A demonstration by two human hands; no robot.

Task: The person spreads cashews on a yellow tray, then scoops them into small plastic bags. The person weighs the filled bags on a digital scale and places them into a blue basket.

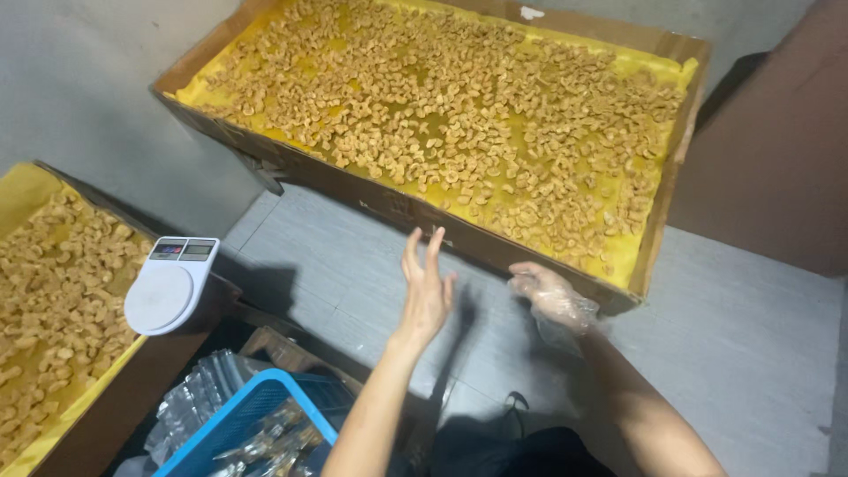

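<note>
So far both hands are empty: the left hand (pixel 426 287) is spread bare, the right hand (pixel 549 296) loosely curled inside a thin clear glove. Beyond the fingers, the large tray of cashew pieces (pixel 459 115) lies full, and the small white scale (pixel 168 284), off to their left, carries nothing.

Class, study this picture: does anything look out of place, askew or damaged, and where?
The white kitchen scale sits tilted on the edge of the left tray, partly overhanging. The big tray's cardboard wall looks worn. Only the right hand wears a clear plastic glove; the left hand is bare.
</note>
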